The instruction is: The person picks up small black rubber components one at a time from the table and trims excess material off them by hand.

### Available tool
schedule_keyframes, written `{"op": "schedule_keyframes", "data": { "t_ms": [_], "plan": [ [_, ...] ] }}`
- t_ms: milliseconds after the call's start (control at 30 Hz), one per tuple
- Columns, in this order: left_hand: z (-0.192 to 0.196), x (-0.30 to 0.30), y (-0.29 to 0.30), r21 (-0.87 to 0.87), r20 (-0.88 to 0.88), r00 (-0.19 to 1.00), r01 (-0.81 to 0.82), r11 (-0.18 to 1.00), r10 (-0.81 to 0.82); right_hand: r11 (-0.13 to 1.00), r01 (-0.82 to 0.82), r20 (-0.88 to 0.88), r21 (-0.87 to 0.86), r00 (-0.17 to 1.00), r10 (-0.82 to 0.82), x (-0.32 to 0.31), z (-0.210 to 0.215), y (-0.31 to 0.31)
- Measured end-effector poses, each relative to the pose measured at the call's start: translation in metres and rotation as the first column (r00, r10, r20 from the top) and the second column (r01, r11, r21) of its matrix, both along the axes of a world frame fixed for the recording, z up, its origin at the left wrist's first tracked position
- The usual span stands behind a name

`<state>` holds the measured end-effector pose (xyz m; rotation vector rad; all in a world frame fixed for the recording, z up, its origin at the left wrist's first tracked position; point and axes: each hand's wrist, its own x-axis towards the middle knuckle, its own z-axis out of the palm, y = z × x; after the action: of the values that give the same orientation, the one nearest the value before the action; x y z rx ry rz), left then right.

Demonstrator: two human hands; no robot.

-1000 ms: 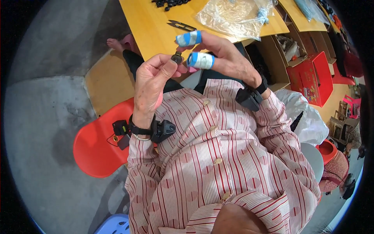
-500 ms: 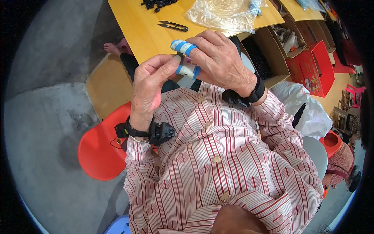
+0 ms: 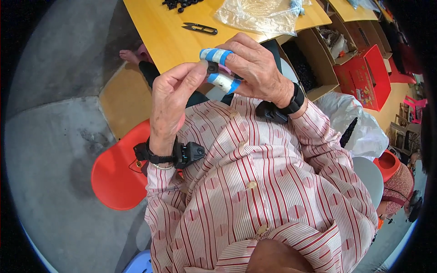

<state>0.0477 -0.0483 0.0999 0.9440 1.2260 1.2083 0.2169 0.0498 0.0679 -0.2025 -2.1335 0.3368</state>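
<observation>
Small-parts workshop. Indicative features: at twelve o'clock, a yellow worktop (image 3: pixel 164 43) bearing thread snips (image 3: pixel 200 29), a heap of small black parts (image 3: pixel 181 4) and a clear plastic bag (image 3: pixel 255 14); at two o'clock, an open cardboard box (image 3: pixel 324 63) holding black pieces (image 3: pixel 298 63); at nine o'clock, grey concrete floor (image 3: pixel 50 150).

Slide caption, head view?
Left hand and taped-fingered right hand meet at a small black part; snips lie on the yellow table.
</observation>
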Motion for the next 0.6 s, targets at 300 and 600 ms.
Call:
{"op": "schedule_keyframes", "data": {
  "t_ms": [300, 600],
  "plan": [
    [0.000, 0.001, 0.007, 0.005, 0.121, 0.991, -0.064, 0.998, 0.063, 0.999, -0.011, 0.004, 0.040, 1.000, 0.011, 0.002, 0.004, 0.004],
    [-0.024, -0.024, 0.010, -0.043, -0.034, 0.999, 0.010, 0.999, -0.011, 0.932, 0.361, 0.189, 0.041, 0.913, -0.362, 0.051, -0.015, 0.026]
  ]
}}
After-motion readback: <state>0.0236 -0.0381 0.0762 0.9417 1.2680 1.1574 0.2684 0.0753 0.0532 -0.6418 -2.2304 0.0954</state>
